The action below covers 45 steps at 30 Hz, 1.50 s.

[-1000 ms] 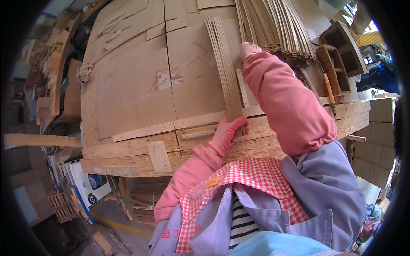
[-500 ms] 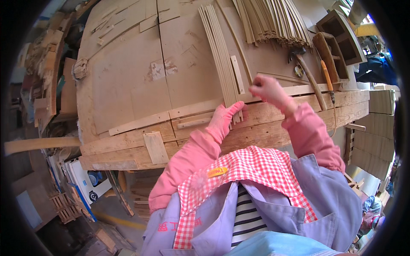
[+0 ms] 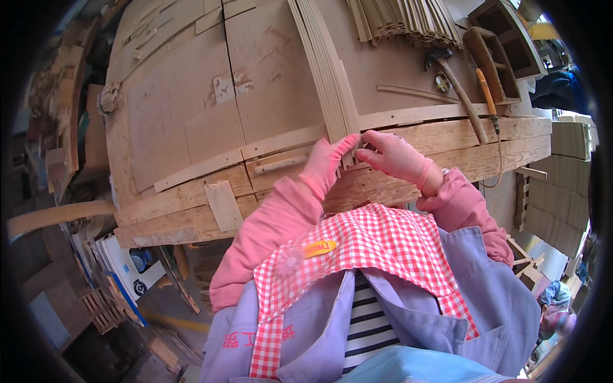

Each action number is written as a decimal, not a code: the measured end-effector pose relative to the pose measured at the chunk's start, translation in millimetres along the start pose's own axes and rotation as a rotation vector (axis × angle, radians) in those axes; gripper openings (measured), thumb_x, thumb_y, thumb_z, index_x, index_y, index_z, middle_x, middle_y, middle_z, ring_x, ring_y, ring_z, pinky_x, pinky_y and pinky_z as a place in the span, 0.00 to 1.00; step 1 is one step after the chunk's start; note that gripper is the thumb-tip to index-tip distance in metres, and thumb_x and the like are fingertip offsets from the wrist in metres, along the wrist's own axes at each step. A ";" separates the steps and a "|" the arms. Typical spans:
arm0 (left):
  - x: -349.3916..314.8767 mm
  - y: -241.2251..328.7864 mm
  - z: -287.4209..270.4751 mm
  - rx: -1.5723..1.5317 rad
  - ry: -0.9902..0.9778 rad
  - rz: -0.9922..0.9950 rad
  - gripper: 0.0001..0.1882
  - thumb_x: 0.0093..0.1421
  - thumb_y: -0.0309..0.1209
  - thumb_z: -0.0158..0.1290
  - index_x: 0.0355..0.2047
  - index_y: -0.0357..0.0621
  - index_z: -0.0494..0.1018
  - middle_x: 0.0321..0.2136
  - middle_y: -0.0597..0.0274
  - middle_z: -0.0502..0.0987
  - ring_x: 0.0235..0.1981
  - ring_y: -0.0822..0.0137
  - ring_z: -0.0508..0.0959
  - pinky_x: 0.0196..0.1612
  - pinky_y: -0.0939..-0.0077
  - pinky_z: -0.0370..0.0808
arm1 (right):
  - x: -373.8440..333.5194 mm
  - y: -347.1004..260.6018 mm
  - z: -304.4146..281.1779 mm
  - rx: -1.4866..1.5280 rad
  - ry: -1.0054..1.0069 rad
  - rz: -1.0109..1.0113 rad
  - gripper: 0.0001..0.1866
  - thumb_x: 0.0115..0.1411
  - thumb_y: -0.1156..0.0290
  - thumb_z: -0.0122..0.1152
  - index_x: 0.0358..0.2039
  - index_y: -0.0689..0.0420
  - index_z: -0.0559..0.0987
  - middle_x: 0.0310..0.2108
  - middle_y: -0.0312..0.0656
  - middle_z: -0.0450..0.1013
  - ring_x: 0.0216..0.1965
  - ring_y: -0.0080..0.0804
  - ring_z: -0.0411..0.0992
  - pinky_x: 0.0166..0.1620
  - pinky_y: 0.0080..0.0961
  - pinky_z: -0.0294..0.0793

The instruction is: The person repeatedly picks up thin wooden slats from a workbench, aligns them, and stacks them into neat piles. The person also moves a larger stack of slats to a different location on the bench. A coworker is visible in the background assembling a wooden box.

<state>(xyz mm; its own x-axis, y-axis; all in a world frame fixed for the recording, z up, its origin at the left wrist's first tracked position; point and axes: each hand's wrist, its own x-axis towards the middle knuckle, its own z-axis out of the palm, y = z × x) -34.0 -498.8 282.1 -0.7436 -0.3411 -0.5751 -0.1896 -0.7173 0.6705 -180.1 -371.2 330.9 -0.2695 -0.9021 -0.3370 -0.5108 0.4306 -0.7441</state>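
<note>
A bundle of long, thin wooden strips [image 3: 321,60] runs from the far edge of the board-topped workbench to its near edge. My left hand [image 3: 329,158], gloved in pink, is closed around the near end of the bundle, thumb on top. At the right side of that same end, my right hand [image 3: 397,157], in a similar glove, has its fingers and thumb bent against the outermost strip. Where those fingertips meet the wood is partly hidden. Beneath the bundle's right edge a short wooden piece [image 3: 344,69] peeks out.
A hammer [image 3: 458,89] and an orange-handled tool [image 3: 486,92] with a cord lie at the right. Beyond are a fanned pile of strips [image 3: 408,22] and a wooden box [image 3: 491,64]. Wooden battens [image 3: 274,147] line the bench's near side.
My right hand has come left and nearer to the bundle's end. The strip that lay apart on the right now lies against the bundle, largely covering the short piece.
</note>
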 end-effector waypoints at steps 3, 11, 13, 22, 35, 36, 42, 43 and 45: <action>-3.4 -2.9 0.6 -0.035 -0.023 0.010 0.23 0.60 0.38 0.66 0.48 0.34 0.76 0.39 0.61 0.82 0.38 0.71 0.80 0.43 0.75 0.78 | 0.3 0.7 4.9 -0.136 0.041 -0.028 0.15 0.65 0.62 0.51 0.37 0.61 0.78 0.34 0.55 0.79 0.39 0.58 0.77 0.44 0.46 0.76; -20.7 7.2 8.0 0.128 -0.035 -0.049 0.21 0.63 0.43 0.62 0.48 0.40 0.76 0.40 0.66 0.80 0.39 0.75 0.77 0.42 0.77 0.74 | 4.2 3.9 -1.1 -0.258 -0.200 -0.098 0.14 0.63 0.66 0.47 0.39 0.60 0.79 0.37 0.56 0.79 0.41 0.58 0.77 0.46 0.49 0.75; -25.8 7.7 5.2 0.216 -0.046 -0.061 0.20 0.63 0.44 0.63 0.47 0.41 0.77 0.37 0.66 0.80 0.36 0.76 0.76 0.38 0.79 0.73 | 2.3 1.9 1.0 -0.246 -0.232 -0.117 0.15 0.63 0.66 0.47 0.40 0.60 0.79 0.37 0.56 0.79 0.41 0.58 0.77 0.47 0.49 0.75; -38.8 -28.7 -1.3 -0.055 -0.063 -0.207 0.16 0.63 0.35 0.62 0.47 0.39 0.75 0.34 0.59 0.81 0.34 0.66 0.81 0.35 0.73 0.79 | 29.8 11.5 -31.6 0.231 -0.259 0.191 0.18 0.65 0.55 0.59 0.39 0.58 0.81 0.25 0.37 0.77 0.25 0.22 0.75 0.28 0.24 0.75; -44.9 -27.0 4.9 -0.167 -0.035 -0.273 0.17 0.61 0.33 0.65 0.44 0.35 0.75 0.32 0.56 0.81 0.31 0.64 0.81 0.34 0.67 0.82 | 110.9 45.4 -19.8 0.428 0.021 0.136 0.18 0.65 0.58 0.64 0.46 0.60 0.82 0.34 0.30 0.78 0.28 0.15 0.71 0.33 0.17 0.71; -44.3 -26.5 4.2 -0.165 -0.052 -0.286 0.19 0.61 0.32 0.64 0.47 0.35 0.73 0.35 0.55 0.80 0.33 0.63 0.81 0.36 0.65 0.82 | 111.7 47.9 -20.0 0.441 0.012 0.135 0.18 0.65 0.58 0.64 0.46 0.60 0.82 0.35 0.30 0.78 0.29 0.16 0.72 0.34 0.17 0.71; -42.2 -30.2 3.5 -0.125 -0.021 -0.272 0.17 0.61 0.31 0.65 0.45 0.34 0.74 0.33 0.55 0.80 0.32 0.64 0.81 0.35 0.68 0.82 | 112.5 54.1 -19.3 0.452 0.007 0.113 0.19 0.65 0.58 0.63 0.47 0.60 0.81 0.35 0.31 0.79 0.30 0.16 0.73 0.36 0.17 0.71; -41.7 -30.9 2.9 -0.102 -0.019 -0.276 0.18 0.61 0.31 0.64 0.47 0.35 0.73 0.36 0.55 0.80 0.35 0.63 0.81 0.38 0.66 0.82 | 111.9 53.5 -19.6 0.438 0.011 0.106 0.20 0.64 0.57 0.63 0.47 0.60 0.81 0.35 0.31 0.79 0.31 0.16 0.73 0.36 0.17 0.72; -40.4 -32.9 3.2 -0.083 -0.020 -0.246 0.18 0.61 0.32 0.64 0.47 0.35 0.74 0.35 0.55 0.80 0.35 0.63 0.81 0.38 0.67 0.82 | 110.9 50.5 -19.8 0.420 0.023 0.115 0.21 0.64 0.56 0.64 0.47 0.60 0.81 0.35 0.31 0.78 0.30 0.17 0.73 0.36 0.17 0.72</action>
<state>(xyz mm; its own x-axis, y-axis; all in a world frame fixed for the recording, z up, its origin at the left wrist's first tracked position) 0.2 -459.5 284.8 -0.6946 -0.1383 -0.7060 -0.3136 -0.8250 0.4701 -251.9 -448.9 267.3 -0.3261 -0.8460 -0.4218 -0.1009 0.4748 -0.8743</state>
